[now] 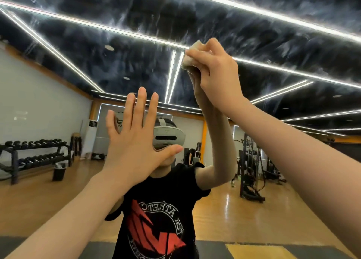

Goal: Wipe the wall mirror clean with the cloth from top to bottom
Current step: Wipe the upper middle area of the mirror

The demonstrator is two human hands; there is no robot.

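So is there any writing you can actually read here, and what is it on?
"ATHLETIC", seen back to front in the mirror: in the round print on the reflected black T-shirt.
The rest of that ring of letters: too blurred or cut off to read.
Grey emblem on the far wall behind the left hand: unreadable.

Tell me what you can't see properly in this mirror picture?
- Cloth: head view, mostly hidden inside the right hand; only a bunched corner shows.
- Mirror edges: cut off by the frame.
- Glass under the left hand: covered by the flat palm.
- Dirt or streaks on the mirror: too faint to tell.
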